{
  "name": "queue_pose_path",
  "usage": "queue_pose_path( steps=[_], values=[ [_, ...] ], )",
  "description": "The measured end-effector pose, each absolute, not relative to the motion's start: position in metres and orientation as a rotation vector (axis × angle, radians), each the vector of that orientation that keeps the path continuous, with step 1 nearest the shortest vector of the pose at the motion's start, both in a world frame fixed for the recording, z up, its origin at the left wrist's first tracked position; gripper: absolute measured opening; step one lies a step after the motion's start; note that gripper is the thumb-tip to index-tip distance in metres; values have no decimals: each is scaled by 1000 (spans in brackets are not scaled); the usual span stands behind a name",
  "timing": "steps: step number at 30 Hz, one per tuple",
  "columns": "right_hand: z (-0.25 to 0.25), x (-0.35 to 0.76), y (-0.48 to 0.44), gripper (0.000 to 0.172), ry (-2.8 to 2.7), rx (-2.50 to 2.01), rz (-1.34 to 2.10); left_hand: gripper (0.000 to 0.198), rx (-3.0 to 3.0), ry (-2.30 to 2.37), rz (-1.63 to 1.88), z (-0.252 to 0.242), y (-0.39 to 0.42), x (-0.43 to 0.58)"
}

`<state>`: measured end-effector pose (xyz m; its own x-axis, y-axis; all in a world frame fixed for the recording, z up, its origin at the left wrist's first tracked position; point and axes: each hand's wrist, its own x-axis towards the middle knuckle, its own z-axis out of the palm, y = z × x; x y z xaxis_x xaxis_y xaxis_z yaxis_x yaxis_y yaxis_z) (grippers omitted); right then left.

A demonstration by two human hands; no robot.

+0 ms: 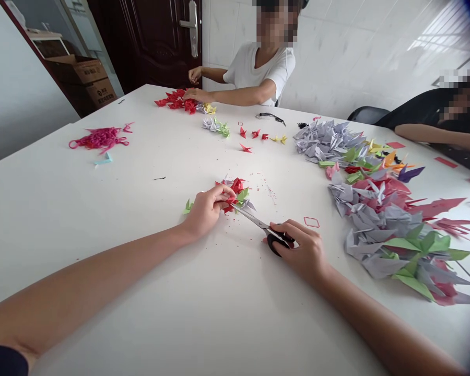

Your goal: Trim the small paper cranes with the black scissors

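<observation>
Near the table's middle my left hand pinches a small red folded paper crane; its far side is hidden by my fingers. In my right hand is a pair of black-handled scissors, fingers through the loops. The blade tips reach the red paper; I cannot tell whether they are cutting it. Just behind and beside my left fingers lies a small heap of red, green and grey folded paper cranes. One green paper piece shows left of my left hand. Tiny red scraps dot the table nearby.
Large piles of grey, green, pink and red paper cranes spread along the right. Pink cord lies tangled at the left. Across the white table, a person in a white shirt handles red cranes; another person's arm rests at right.
</observation>
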<state>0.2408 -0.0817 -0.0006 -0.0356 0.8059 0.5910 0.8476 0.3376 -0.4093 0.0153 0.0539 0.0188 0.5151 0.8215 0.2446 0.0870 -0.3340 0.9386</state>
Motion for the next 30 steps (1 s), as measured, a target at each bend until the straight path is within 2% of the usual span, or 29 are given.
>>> queue_pose_path(
  steps=[17, 30],
  values=[
    [0, 238, -83, 9, -1804, -1468, -10, 14, 1762, 769, 957, 20, 52, 16],
    [-1, 238, -83, 9, -1809, -1454, -6, 17, 1803, 806, 974, 20, 53, 15]
  ],
)
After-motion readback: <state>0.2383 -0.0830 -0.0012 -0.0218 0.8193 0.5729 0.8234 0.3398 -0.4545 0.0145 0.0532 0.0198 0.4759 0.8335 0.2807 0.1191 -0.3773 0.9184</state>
